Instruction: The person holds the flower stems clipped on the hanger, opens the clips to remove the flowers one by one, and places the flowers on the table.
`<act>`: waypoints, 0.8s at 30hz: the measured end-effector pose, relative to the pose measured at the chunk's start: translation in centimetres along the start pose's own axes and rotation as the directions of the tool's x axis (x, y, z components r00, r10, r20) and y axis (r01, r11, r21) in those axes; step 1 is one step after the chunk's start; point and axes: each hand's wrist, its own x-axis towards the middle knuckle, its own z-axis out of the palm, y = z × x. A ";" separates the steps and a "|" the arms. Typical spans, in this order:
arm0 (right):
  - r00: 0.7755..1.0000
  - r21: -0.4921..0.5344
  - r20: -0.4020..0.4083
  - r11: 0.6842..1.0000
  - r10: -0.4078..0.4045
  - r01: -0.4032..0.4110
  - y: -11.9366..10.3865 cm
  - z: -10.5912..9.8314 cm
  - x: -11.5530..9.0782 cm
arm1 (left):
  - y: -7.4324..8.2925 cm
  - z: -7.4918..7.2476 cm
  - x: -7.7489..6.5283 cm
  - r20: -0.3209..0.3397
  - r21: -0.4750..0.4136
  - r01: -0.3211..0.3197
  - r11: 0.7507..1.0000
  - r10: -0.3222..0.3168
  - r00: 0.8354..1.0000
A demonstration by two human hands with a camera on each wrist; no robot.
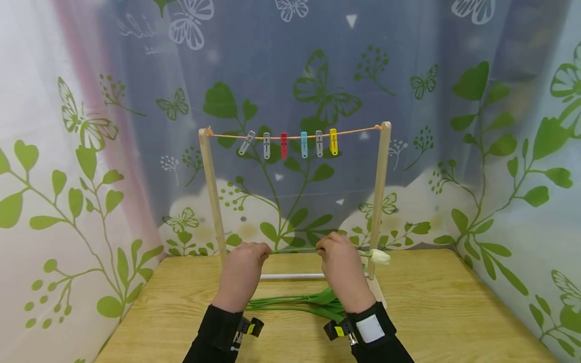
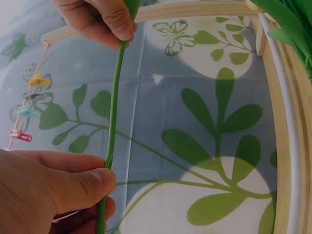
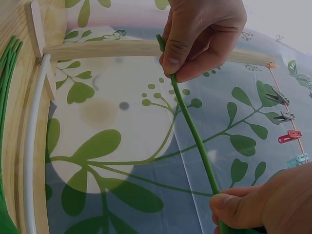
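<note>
A white tulip (image 1: 380, 257) with a long green stem (image 2: 115, 97) is stretched sideways between both hands. My left hand (image 1: 241, 269) pinches the stem near its bare end, thumb against fingers. Closer to the bloom, my right hand (image 1: 342, 267) pinches the same stem; the white head sticks out to its right, in front of the right post. Between the hands the stem bows slightly. Below them on the table lies a bunch of green stems and leaves (image 1: 299, 302), partly hidden behind the right hand and wrist.
A wooden frame (image 1: 381, 191) stands behind the hands, with a white rod (image 1: 292, 276) low across it. Along its top runs an orange cord (image 1: 227, 135) bearing several clothespins, among them a red clothespin (image 1: 284, 146) and a yellow clothespin (image 1: 333, 141). A patterned curtain (image 1: 281, 65) surrounds the wooden table (image 1: 436, 312).
</note>
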 end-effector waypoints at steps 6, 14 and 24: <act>0.998 0.006 0.062 1.000 0.023 -0.023 0.0 0.1 -0.1 | -0.2 0.2 0.0 0.043 -0.008 0.027 1.000 -0.026 0.999; 0.992 -0.012 0.117 0.999 0.038 -0.037 0.2 0.4 -0.3 | -0.5 0.4 -0.1 0.118 -0.061 0.052 0.997 -0.045 0.992; 0.979 -0.011 0.190 0.997 0.078 -0.077 0.5 0.7 -0.4 | -0.5 0.6 -0.3 0.167 -0.090 0.066 0.994 -0.050 0.985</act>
